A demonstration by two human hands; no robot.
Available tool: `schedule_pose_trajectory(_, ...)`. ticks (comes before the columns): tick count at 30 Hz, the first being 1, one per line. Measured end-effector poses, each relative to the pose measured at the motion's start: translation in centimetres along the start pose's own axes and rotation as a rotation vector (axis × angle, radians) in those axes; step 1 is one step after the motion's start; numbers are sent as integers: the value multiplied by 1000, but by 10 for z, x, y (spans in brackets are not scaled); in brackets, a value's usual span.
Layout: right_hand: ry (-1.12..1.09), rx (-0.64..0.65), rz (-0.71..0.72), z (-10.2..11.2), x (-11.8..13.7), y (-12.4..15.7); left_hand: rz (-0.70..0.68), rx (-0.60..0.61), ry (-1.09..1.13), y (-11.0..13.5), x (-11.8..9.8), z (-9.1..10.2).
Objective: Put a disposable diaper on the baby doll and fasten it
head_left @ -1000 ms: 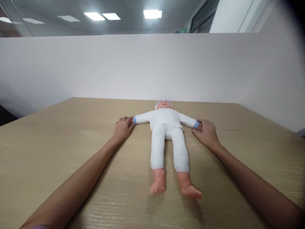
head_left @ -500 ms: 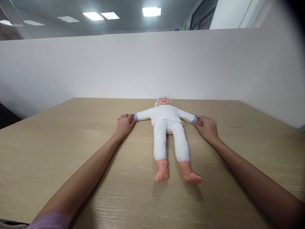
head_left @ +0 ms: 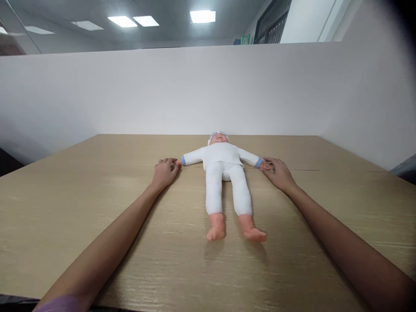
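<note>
A baby doll (head_left: 221,155) lies on its back, arms spread and bare feet pointing toward me. It wears a white top and trousers with blue cuffs, and a white cap with blue lettering. At the doll's hand on the left side, my left hand (head_left: 165,172) is closed, thumb and fingertips around it. My right hand (head_left: 278,173) pinches the doll's other hand (head_left: 265,165) loosely between thumb and fingers. Both of my forearms rest along the table on either side of the doll.
The wood-grain table (head_left: 81,208) has a thin seam running across it near the doll's waist. A white partition (head_left: 162,91) rises behind its far edge, and another wall stands at the right. Dark objects show past the left and right table edges.
The view has shifted slightly, so the doll and hands appear a little further left. The doll's hand shows more between my right thumb and fingers. The doll's pose is unchanged.
</note>
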State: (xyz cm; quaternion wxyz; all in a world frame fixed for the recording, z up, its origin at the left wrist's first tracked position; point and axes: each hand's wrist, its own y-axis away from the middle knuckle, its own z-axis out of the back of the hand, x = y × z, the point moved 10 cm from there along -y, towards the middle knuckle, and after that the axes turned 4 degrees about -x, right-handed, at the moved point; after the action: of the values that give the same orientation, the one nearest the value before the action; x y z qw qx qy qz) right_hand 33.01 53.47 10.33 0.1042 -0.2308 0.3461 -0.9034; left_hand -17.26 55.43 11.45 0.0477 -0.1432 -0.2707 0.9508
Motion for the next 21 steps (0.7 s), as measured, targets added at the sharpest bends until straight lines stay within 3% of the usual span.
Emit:
schedule_pose_trajectory(6, -44, 63, -174, 10, -32, 5, 30, -10, 25, -1, 5, 1)
schedule_pose_trajectory(21, -4, 54, -146, 10, -23, 3, 57, 2, 59, -3, 12, 1)
